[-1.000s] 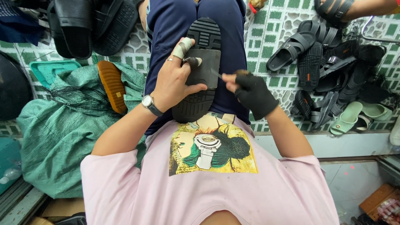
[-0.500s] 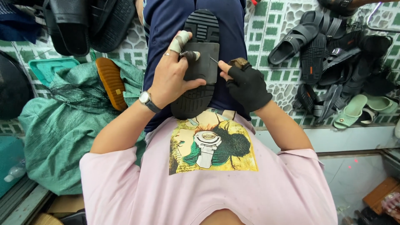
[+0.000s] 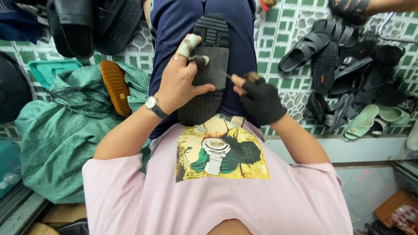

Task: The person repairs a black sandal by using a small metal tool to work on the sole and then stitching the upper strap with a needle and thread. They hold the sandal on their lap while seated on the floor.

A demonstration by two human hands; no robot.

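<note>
Black rubber shoe sole (image 3: 208,74) is lying tread-up on the lap. Left hand (image 3: 179,82) is clamping its edge; gloved right hand (image 3: 260,101) is pinching a thin blade (image 3: 225,75) against it. Looks light, flexible, grippy: hold by the edges. Sandals (image 3: 348,78) are piling up on the tiled floor.

One black sole (image 3: 208,69) on the lap, one tan sole (image 3: 114,87), one green sack (image 3: 65,139), one wristwatch (image 3: 151,103).

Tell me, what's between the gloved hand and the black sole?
In the head view, a thin tool bridges the gap from the gloved right hand to the black sole.
</note>
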